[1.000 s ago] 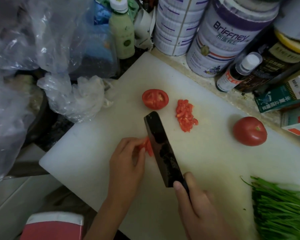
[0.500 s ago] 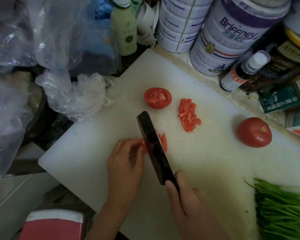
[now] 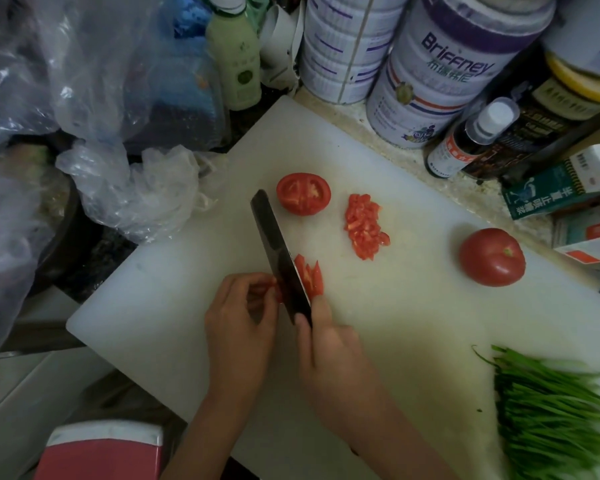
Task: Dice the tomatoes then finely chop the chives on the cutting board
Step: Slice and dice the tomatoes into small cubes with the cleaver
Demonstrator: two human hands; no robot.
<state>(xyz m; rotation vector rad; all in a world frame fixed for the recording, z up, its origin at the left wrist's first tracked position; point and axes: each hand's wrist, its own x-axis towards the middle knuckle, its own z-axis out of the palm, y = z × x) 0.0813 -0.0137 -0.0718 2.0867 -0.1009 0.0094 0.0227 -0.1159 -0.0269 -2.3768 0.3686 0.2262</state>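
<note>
On the white cutting board (image 3: 413,323) my right hand (image 3: 329,355) grips a dark cleaver (image 3: 279,258), blade pointing away, index finger along its right side. My left hand (image 3: 238,320) holds a tomato piece (image 3: 269,289) with curled fingertips against the blade's left face. Cut tomato strips (image 3: 312,275) lie just right of the blade. A tomato half (image 3: 303,193) sits cut face up beyond the blade tip, with a pile of diced tomato (image 3: 362,226) to its right. A whole tomato (image 3: 492,256) stands at the right. A bunch of chives (image 3: 555,410) lies at the lower right.
Crumpled plastic bags (image 3: 94,109) crowd the board's left side. Large tins (image 3: 437,64), a green bottle (image 3: 234,53), a small white-capped bottle (image 3: 471,140) and boxes (image 3: 568,181) line the far edge. A red and white container (image 3: 101,448) sits below the board's near corner.
The cleaver has shifted left through the tomato piece. More cut strips now lie to the right of the blade. My left hand has drawn back slightly with the remaining piece.
</note>
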